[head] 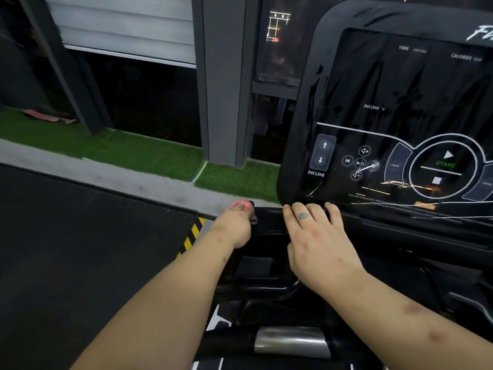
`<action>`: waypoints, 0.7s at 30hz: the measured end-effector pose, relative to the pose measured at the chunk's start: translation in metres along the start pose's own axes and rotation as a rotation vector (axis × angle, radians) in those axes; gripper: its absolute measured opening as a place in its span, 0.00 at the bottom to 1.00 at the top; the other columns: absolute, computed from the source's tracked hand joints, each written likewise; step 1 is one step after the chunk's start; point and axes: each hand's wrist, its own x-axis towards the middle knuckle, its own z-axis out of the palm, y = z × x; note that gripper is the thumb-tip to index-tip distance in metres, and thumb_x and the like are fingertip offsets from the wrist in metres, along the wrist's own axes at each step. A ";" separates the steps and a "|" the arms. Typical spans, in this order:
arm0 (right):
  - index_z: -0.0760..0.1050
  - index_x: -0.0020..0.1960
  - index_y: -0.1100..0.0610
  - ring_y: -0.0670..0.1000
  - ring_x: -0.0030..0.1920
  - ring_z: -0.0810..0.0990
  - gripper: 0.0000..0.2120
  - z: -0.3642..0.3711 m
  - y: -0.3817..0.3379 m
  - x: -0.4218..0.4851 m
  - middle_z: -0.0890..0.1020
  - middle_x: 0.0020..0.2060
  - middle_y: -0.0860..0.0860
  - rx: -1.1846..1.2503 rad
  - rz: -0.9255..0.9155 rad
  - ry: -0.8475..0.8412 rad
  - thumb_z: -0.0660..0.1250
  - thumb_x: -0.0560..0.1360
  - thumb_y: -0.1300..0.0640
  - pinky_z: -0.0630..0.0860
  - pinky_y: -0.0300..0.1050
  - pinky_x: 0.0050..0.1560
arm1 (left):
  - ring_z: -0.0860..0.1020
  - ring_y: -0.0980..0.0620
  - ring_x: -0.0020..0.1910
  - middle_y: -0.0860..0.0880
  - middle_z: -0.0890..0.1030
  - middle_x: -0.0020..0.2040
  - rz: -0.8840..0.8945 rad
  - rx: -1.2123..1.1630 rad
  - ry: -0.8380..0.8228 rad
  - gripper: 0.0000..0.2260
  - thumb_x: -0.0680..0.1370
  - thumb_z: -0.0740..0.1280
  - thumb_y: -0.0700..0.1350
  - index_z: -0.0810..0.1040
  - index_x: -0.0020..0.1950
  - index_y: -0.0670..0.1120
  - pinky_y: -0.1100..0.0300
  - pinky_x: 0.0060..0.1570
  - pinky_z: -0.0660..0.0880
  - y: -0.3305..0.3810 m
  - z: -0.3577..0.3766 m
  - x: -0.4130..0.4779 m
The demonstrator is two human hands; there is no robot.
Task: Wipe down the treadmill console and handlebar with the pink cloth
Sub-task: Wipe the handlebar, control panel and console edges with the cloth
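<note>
Landmark: treadmill console (386,102), black, upper right of view. The screen is dark with white markings: INCLINE arrows at its lower left, a green START in a ring to the right. Fine white cracks run across the screen's lower right corner.

Left of the console: a grey pillar (226,89) standing on green turf (133,150). A grey strip lies nearer than the turf, then a black floor mat (80,249). A yellow-and-black hazard stripe (193,235) sits at the mat's edge, below and left of the console.

Containers: one black recessed tray (266,244) just below the console's lower left corner, between the two forearms. There is a darker rectangular patch on its floor; I cannot tell whether it is an object or part of the moulding.

Below the tray, nearest the camera: the handlebar (229,340), black, with a silver grip plate (290,341).

Right hand (317,236): palm down over the tray's right side, forearm bare. The fingers (304,212) are loosely extended, tips resting on the console's lower rim; it grips nothing.

Left hand (234,225): at the tray's far left corner, just left of the console's lower corner, forearm bare. The fingers are curled, clutching the pink cloth (244,203).

Pink cloth: bunched inside the left hand against that corner; only a small pink fold shows above the hand.
</note>
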 end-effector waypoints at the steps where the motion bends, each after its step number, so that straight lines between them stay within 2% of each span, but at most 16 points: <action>1: 0.69 0.74 0.62 0.61 0.61 0.74 0.32 0.001 0.001 0.000 0.75 0.66 0.58 -0.001 -0.002 0.004 0.67 0.72 0.55 0.65 0.67 0.70 | 0.54 0.48 0.82 0.47 0.55 0.83 -0.004 -0.007 -0.011 0.34 0.78 0.62 0.31 0.58 0.83 0.46 0.59 0.77 0.53 0.003 -0.003 0.006; 5: 0.68 0.75 0.62 0.61 0.62 0.74 0.33 0.003 0.003 0.000 0.74 0.66 0.57 -0.013 -0.004 -0.007 0.68 0.71 0.56 0.64 0.67 0.71 | 0.54 0.49 0.82 0.50 0.54 0.84 0.036 -0.001 0.007 0.34 0.79 0.59 0.32 0.57 0.83 0.49 0.59 0.77 0.51 -0.003 -0.002 0.004; 10: 0.69 0.75 0.62 0.60 0.63 0.74 0.34 -0.001 0.003 0.001 0.75 0.67 0.58 -0.012 -0.003 -0.021 0.69 0.70 0.56 0.65 0.67 0.70 | 0.53 0.49 0.82 0.49 0.55 0.84 0.101 -0.031 0.067 0.34 0.77 0.60 0.32 0.62 0.82 0.52 0.57 0.78 0.52 -0.030 0.020 -0.043; 13: 0.69 0.75 0.61 0.60 0.64 0.73 0.33 -0.003 0.003 0.000 0.75 0.67 0.57 -0.021 -0.003 -0.035 0.69 0.71 0.55 0.64 0.67 0.71 | 0.54 0.51 0.82 0.52 0.55 0.83 0.083 -0.071 0.112 0.33 0.78 0.60 0.33 0.63 0.81 0.55 0.57 0.79 0.54 -0.052 0.034 -0.087; 21: 0.70 0.74 0.61 0.60 0.63 0.73 0.31 -0.007 0.001 -0.001 0.75 0.68 0.57 -0.018 0.000 -0.046 0.66 0.72 0.55 0.64 0.67 0.71 | 0.58 0.52 0.81 0.54 0.56 0.83 0.022 -0.089 0.155 0.31 0.81 0.58 0.36 0.62 0.81 0.57 0.60 0.76 0.57 -0.087 0.044 -0.181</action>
